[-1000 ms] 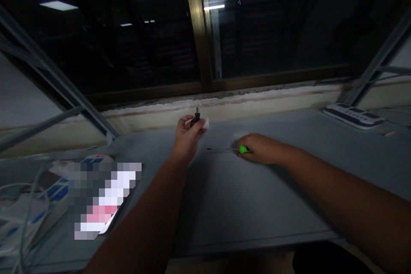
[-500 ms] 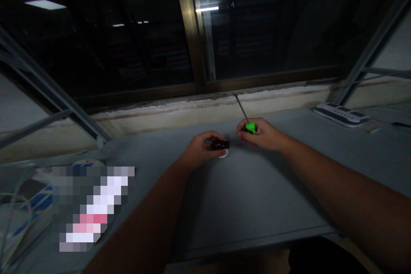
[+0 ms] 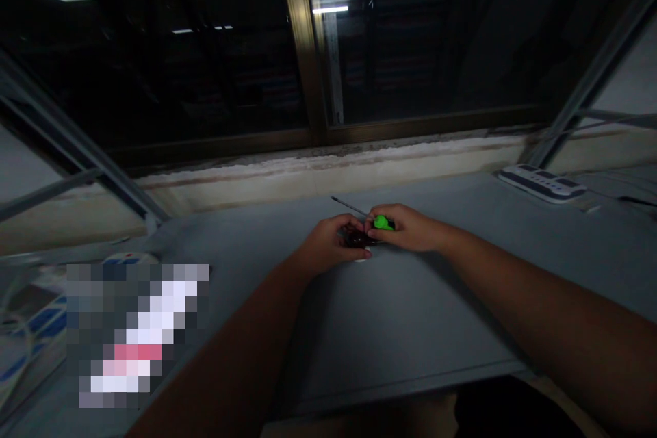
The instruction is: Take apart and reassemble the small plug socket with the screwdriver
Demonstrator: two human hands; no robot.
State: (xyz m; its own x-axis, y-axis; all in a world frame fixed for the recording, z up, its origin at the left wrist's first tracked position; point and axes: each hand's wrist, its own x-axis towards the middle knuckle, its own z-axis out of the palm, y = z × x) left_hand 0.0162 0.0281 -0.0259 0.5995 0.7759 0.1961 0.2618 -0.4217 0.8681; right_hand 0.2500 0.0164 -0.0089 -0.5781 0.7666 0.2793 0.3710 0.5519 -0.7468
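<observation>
At the far left of the grey surface [image 3: 410, 328], a white power strip [image 3: 44, 328] with blue sockets lies among pale cables, and beside it a pixelated patch [image 3: 148, 321] hides some slanting, bright-faced item. Well to the right of these, near the middle of the surface, the person's left hand [image 3: 328, 244] is closed around a small dark, glossy piece [image 3: 358, 238], with a white rounded part [image 3: 363, 258] showing just under the fingertips. The dark piece appears to lie with its long axis running roughly left to right, its right end facing the other hand. The right hand [image 3: 405, 227] meets it there, close enough that the fingers of the two hands seem to touch; whether the right fingers also pinch the dark piece cannot be told. The same right hand grips a green-handled screwdriver [image 3: 383, 222], whose thin shaft points left and away from the person, passing beyond the left fingers, so its tip is aimed past the dark piece rather than at it. Farther right, toward the wall, lies a second power strip [image 3: 541, 183].
</observation>
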